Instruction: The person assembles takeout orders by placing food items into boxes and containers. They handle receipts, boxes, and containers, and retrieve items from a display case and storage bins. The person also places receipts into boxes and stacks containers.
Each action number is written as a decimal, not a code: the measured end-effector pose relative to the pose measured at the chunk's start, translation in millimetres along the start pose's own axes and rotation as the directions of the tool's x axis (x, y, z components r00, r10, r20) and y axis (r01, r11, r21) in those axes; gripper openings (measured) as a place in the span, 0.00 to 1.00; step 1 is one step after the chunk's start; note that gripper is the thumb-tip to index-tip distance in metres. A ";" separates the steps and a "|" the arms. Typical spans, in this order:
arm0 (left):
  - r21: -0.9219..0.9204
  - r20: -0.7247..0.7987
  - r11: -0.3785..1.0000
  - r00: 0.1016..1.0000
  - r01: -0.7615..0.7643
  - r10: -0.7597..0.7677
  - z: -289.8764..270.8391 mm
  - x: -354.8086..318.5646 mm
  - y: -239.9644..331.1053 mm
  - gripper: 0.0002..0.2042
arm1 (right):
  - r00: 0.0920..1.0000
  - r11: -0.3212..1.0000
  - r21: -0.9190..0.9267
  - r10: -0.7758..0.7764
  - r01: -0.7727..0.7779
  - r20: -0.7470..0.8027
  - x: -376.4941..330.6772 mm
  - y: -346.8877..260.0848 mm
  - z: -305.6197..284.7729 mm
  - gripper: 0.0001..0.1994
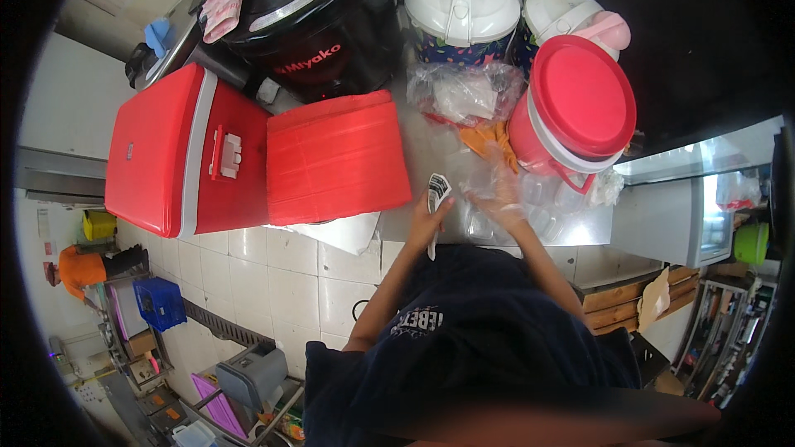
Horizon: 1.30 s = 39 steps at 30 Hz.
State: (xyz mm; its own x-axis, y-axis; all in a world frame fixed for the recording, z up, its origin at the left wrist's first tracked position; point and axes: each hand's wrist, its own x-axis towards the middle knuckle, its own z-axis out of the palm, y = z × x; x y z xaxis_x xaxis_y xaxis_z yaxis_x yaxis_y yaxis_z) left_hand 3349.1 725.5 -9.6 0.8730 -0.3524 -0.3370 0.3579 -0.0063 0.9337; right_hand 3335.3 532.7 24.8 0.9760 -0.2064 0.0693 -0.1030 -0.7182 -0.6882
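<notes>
My left hand (426,222) is closed around a narrow, folded slip (439,190) with black and white print, held upright near the table's front edge. A loose, clear plastic glove seems to cover my right hand (502,199). Its fingers look spread apart, with nothing visible between them, though the crinkled plastic blurs their outline. Beneath and beside this hand lie clear plastic containers (542,222) on the metal table (590,230). Just beyond it is an orange glove-like item (484,141), against a red drink cooler (530,134) with a round lid.
At left stand a red cool box (153,153) and a red flat-topped block (339,157). Behind them is a large black cooker (331,29). White-lidded patterned containers (460,4) and a clear plastic bag (464,91) sit at the back. Far left, a person in orange (81,271) bends over.
</notes>
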 end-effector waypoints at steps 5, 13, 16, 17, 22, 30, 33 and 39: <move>-0.062 0.224 0.998 0.974 0.020 -0.006 3.1 -8.4 38.7 0.28 | 0.969 0.783 0.618 -0.096 -0.069 0.229 -22.1 -16.8 -33.3 0.54; 0.038 0.275 0.999 0.961 0.015 -0.025 -3.7 -16.7 51.7 0.30 | 0.930 0.753 0.604 0.030 -0.262 0.366 -36.5 -24.8 -45.4 0.57; 0.089 0.297 0.996 0.955 -0.029 0.002 -7.5 -17.6 52.6 0.30 | 0.948 0.814 0.561 -0.038 -0.155 0.316 -38.2 -24.2 -46.2 0.57; 0.097 0.297 0.995 0.955 -0.011 -0.019 -8.6 -17.9 52.0 0.30 | 0.946 0.798 0.579 -0.036 -0.167 0.322 -38.3 -23.7 -45.8 0.56; 0.137 0.261 0.990 0.963 0.039 -0.074 -10.6 -18.6 40.9 0.30 | 0.930 0.759 0.616 -0.040 -0.210 0.366 -37.7 -21.0 -42.6 0.57; 0.235 0.057 0.972 0.998 -0.013 -0.001 -27.6 -14.2 -4.9 0.29 | 0.967 0.998 0.061 -0.049 0.035 0.251 -10.5 -8.7 -43.5 0.50; 0.218 -0.022 0.967 0.990 -0.129 0.137 -25.9 -6.2 -39.8 0.30 | 0.939 0.948 -0.305 0.018 0.094 0.344 15.0 0.7 -21.1 0.44; 0.505 -0.110 0.858 0.979 -0.095 0.173 -43.1 -1.4 -83.6 0.27 | 0.960 0.835 -0.526 -0.010 0.163 0.281 24.8 14.3 9.9 0.33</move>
State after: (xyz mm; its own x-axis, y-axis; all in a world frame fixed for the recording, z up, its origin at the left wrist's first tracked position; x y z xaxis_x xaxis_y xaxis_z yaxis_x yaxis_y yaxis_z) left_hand 3332.2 766.9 -92.5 0.9530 -0.2426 -0.1815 0.0571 -0.4444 0.8940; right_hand 3360.0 523.8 9.5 0.9916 -0.0036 -0.1295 -0.0275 -0.9827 -0.1832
